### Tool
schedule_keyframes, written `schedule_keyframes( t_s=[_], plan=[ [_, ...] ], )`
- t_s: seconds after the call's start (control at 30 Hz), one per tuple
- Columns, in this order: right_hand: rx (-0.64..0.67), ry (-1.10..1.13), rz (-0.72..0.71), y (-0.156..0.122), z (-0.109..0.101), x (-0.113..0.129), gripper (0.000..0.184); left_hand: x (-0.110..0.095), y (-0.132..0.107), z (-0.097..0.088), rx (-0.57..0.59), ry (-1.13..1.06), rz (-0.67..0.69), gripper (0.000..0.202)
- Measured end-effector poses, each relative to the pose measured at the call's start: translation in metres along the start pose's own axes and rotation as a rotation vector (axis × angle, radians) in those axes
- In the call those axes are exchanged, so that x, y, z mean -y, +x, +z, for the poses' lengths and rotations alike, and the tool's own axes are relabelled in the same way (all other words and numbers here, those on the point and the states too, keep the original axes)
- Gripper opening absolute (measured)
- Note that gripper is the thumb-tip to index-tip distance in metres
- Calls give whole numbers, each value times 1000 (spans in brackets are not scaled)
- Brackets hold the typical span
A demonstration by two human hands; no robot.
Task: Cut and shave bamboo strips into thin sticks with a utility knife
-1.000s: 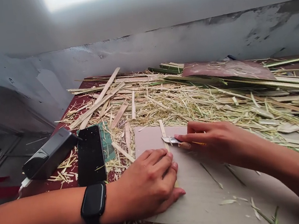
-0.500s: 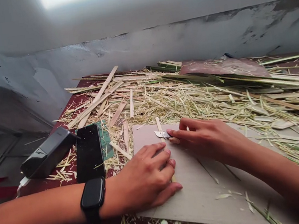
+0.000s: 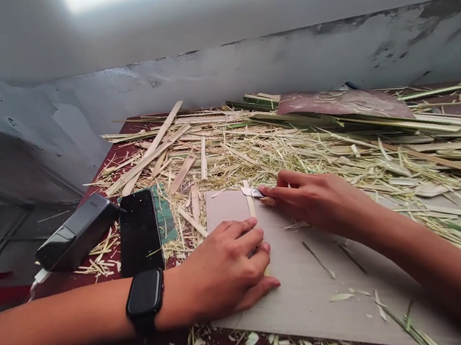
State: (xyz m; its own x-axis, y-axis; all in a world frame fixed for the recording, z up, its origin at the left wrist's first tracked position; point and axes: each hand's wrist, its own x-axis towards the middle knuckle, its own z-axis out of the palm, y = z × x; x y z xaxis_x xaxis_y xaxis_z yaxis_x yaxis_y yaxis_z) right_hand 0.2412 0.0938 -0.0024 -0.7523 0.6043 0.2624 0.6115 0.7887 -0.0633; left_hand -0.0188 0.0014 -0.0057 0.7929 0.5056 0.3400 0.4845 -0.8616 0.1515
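While the left hand [image 3: 237, 268] lies palm-down over the pale strip [image 3: 252, 209], fingers bent and slightly spread, the right hand [image 3: 316, 198] pinches a small knife [image 3: 250, 192], blade crossing the strip near its far end. Handle mostly hidden by fingers. Strip is on the board [image 3: 305, 287], pointing away from the body, middle covered by the left hand.

Done, my read: lots of trimming, given the shavings [image 3: 279, 155] heaped over the bench [image 3: 174, 341], plus flat strips [image 3: 168, 123] at back left. Remaining: this strip, I'd call it mid-work; surface finish too small to judge. Can't tell whether those other strips are finished.
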Motion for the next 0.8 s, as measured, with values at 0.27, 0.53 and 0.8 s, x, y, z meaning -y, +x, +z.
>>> schedule_keyframes(
  t_s=[0.27, 0.53, 0.8],
  plan=[
    [41, 128, -111, -10, -8, -13, 42, 2, 0, 1, -54, 29, 20, 45],
    [-6, 26, -5, 0, -1, -1, 46, 2, 0, 1, -38, -13, 14, 43],
    [36, 152, -112, -6, -8, -10, 41, 2, -1, 1, -19, 18, 24, 47]
  ],
)
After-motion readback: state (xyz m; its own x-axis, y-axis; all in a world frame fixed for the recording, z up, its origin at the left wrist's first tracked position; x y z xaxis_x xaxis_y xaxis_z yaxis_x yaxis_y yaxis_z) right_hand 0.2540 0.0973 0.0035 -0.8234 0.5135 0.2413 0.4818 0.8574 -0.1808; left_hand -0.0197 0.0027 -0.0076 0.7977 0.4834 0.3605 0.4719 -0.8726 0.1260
